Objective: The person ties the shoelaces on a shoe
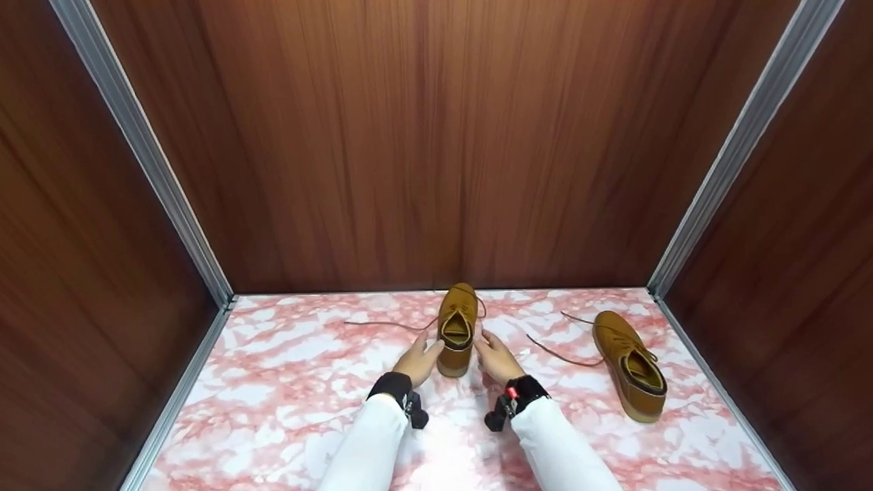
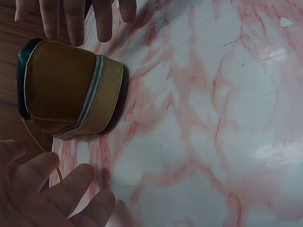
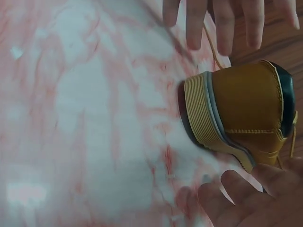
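A tan lace-up shoe [image 1: 455, 358] stands upright on the floor in front of me, its heel towards me and its toe near the back wall. My left hand [image 1: 417, 361] is at its left side, fingers extended and thumb near the collar. Along the right side lies my right hand [image 1: 498, 358], fingers also extended. Both wrist views show the shoe's heel [image 2: 61, 85] between the two hands; whether any finger touches it I cannot tell. A thin loose lace [image 1: 382, 323] runs out to the left of the shoe, and another lies at its right.
A matching tan shoe [image 1: 624, 368] stands at the right, turned slightly, its loose lace [image 1: 566, 358] trailing left. The surface [image 1: 286, 395] is pink-and-white marbled. Brown wood-look panels [image 1: 436, 150] with grey metal corner strips [image 1: 723, 164] enclose the back and both sides.
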{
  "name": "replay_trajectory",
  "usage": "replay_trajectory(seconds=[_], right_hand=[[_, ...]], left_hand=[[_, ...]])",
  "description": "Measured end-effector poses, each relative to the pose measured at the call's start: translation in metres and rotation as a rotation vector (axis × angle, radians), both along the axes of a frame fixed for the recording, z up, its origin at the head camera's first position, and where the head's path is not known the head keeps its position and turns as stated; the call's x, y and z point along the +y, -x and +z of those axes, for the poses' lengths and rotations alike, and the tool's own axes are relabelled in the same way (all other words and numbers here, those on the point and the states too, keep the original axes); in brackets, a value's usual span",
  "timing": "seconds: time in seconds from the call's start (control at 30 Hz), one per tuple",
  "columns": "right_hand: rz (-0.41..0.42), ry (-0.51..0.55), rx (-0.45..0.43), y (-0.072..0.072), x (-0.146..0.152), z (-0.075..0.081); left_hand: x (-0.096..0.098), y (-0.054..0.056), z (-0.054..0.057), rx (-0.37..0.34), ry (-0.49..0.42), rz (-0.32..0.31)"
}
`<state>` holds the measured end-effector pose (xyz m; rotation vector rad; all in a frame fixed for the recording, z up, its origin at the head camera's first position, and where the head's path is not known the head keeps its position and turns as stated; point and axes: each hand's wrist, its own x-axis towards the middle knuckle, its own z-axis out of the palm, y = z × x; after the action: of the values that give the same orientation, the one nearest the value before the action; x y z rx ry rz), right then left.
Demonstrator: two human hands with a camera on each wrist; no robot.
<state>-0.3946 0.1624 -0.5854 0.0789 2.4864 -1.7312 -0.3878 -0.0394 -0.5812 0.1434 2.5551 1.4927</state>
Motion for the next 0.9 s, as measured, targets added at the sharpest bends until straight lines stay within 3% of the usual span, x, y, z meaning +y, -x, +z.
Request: replay_trajectory(seconds=[0.2,0.37,0.57,0.9], right_hand=[[-0.025,-0.042,-0.006,0.003,-0.009,-0.007],[0.013,0.017,0.024,0.006,-0.016,-0.006],[0.031,-0.041,0.033,0.007,-0.016,-0.002],[0.054,-0.010,-0.031,0.011,-0.011,-0.008]], left_hand=[[0.011,0.002,0.001,0.002,0.028,-0.001],[0.017,0.009,0.000,0.062,0.049,0.003],[0.022,0.019,-0.006,0.085,0.072,0.073],[0.022,0.015,-0.002,0.091,0.041,0.087]])
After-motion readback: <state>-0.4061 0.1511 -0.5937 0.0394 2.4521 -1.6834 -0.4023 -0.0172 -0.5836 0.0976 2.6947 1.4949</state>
